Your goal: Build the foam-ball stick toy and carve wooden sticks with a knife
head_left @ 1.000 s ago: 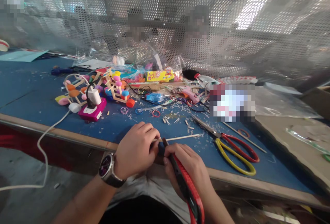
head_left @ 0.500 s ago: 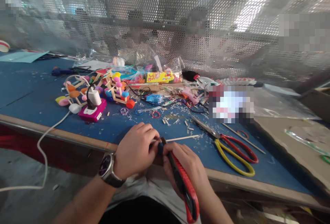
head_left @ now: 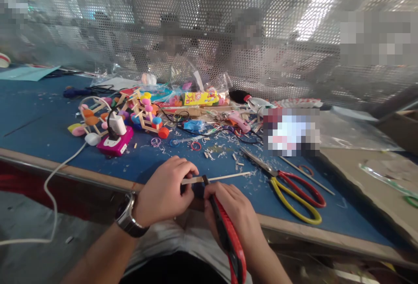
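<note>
My left hand [head_left: 166,190], with a watch at the wrist, pinches a thin pale wooden strip [head_left: 192,180] between thumb and fingers near the table's front edge. A red-and-black utility knife [head_left: 228,240] is wrapped in my right hand [head_left: 233,203], its dark front end against the strip. Beyond that end a pale stick [head_left: 230,175] extends to the right over the table; whether it is one piece with the strip I cannot tell. Right of my right hand lie scissors [head_left: 277,173] with one red and one yellow handle loop.
Pale shavings [head_left: 225,148] litter the blue table [head_left: 39,105]. A purple power adapter [head_left: 116,142] with a white charger stands left, beside wooden-stick models [head_left: 140,109] with coloured pieces. A blurred lit screen [head_left: 290,131] and a cardboard box [head_left: 349,179] are at right; perforated mesh rises behind.
My left hand has shifted slightly left, away from the knife's front end, and the pale strip now shows between its fingers. The right hand with the knife has barely moved.
</note>
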The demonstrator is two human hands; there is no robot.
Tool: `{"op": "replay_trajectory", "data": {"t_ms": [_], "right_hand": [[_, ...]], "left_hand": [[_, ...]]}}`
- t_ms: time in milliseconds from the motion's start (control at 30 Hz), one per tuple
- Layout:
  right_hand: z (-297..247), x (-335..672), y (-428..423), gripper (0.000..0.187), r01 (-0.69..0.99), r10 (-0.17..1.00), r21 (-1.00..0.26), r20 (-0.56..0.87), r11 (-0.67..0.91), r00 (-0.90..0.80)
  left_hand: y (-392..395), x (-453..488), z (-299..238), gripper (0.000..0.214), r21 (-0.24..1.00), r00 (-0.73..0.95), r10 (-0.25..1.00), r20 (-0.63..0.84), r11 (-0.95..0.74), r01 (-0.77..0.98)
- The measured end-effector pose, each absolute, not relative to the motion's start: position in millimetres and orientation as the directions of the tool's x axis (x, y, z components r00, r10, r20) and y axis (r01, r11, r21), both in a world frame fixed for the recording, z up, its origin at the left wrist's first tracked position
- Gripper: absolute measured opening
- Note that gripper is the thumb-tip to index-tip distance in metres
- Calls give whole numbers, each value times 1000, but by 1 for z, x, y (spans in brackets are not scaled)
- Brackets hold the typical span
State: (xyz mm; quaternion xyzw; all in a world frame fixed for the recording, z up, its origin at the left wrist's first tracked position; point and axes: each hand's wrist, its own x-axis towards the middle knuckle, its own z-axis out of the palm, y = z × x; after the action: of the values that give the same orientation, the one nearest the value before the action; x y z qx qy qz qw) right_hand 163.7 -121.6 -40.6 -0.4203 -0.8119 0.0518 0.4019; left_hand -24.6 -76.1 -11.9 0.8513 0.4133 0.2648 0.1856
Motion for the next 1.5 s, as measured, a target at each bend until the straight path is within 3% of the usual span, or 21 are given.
{"op": "replay_trajectory", "data": {"t_ms": [1500], "right_hand": [[-40,163,-123,18,643,728,-437,620,629,-291]], "left_hand": [[-75,-26,-13,24,536,531,776,340,-624,570]]}}
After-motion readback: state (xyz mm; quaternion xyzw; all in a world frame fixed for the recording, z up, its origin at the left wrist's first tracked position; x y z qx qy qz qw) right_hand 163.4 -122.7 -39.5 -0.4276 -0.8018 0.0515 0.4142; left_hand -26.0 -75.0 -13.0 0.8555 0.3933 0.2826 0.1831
